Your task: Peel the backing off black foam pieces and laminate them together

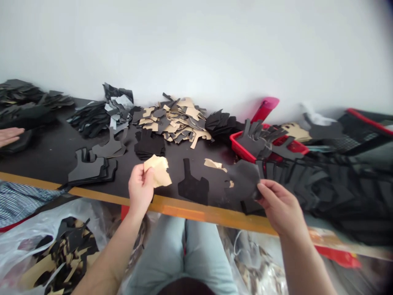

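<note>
My left hand (141, 186) pinches a torn piece of tan backing paper (160, 171) above the front of the dark table. Over to the right, my right hand (278, 205) grips the edge of a dark grey cut-out piece (244, 178), held slightly blurred above the tabletop. Between my hands lies a flat black cut-out with a narrow stem (193, 184). A tan paper scrap (214, 164) rests just behind the grey piece. Left of my left hand, a small stack of grey cut-outs (89, 168) sits near the table's front edge.
A heap of tan and grey cut-outs (181, 119) lies against the wall. A red basket (241, 147) holds grey pieces, with rows of dark pieces (331, 184) at right. Another person's hand (10, 135) shows at far left. A plastic bag (18, 241) of scraps sits below.
</note>
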`<state>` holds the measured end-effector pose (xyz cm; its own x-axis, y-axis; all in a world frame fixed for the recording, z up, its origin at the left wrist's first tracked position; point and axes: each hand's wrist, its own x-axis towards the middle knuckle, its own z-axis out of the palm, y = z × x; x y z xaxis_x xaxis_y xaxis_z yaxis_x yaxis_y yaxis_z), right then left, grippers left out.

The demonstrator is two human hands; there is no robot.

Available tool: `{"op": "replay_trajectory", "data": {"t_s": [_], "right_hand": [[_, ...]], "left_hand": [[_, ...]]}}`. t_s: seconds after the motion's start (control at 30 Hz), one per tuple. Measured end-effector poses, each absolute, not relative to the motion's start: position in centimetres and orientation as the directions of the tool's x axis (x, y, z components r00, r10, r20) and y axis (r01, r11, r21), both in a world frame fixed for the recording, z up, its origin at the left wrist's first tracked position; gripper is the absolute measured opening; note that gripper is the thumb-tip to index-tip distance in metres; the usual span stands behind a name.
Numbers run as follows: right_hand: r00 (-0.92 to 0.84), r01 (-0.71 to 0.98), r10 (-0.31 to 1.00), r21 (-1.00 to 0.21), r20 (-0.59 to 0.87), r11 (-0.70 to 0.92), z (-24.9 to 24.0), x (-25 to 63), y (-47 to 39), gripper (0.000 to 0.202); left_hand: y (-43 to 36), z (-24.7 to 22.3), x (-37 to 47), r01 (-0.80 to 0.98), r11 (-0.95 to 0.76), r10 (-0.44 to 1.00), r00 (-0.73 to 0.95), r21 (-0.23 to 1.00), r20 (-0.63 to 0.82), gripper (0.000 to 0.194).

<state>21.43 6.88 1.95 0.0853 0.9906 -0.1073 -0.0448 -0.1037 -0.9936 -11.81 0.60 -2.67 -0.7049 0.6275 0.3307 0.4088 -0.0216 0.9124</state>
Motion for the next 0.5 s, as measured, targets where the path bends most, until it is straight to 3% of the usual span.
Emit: {"op": "replay_trajectory", "data": {"t_s": [0.13,0.2,0.27,0.37,0.43,0.5], "right_hand": [[0.117,-0.031,0.993,-0.999,-0.027,-0.024,2.9,23.1,6.1,0.029],[0.133,-0.021,0.991,-0.999,0.032,0.035,3.6,24.3,5.4,0.025],[0.161,-0.013,0.982,-0.995,0.097,0.101,4.4,25.6,4.4,0.021],[0.198,0.007,0.965,-0.985,0.171,0.173,5.3,27.5,2.4,0.016],[0.21,0.023,0.958,-0.98,0.197,0.197,5.7,28.9,0.8,0.014],[0.222,0.035,0.953,-0.979,0.204,0.201,5.8,30.2,-0.8,0.012]], "left_hand": [[-1.8,-1.4,-4.9,0.408,-0.138,0.802,-0.489,0.903,0.344,0.015],[-3.2,-1.4,-0.3,0.464,-0.247,0.907,-0.199,0.851,0.372,0.006],[-4.5,-2.4,4.8,0.414,-0.394,0.918,0.132,0.821,0.374,0.008],[-7.4,-6.3,13.2,0.218,-0.562,0.752,0.537,0.798,0.383,0.014],[-10.6,-10.0,18.9,0.15,-0.644,0.602,0.704,0.75,0.376,0.014],[-14.4,-13.6,24.1,0.109,-0.661,0.447,0.852,0.742,0.273,0.01]]}}
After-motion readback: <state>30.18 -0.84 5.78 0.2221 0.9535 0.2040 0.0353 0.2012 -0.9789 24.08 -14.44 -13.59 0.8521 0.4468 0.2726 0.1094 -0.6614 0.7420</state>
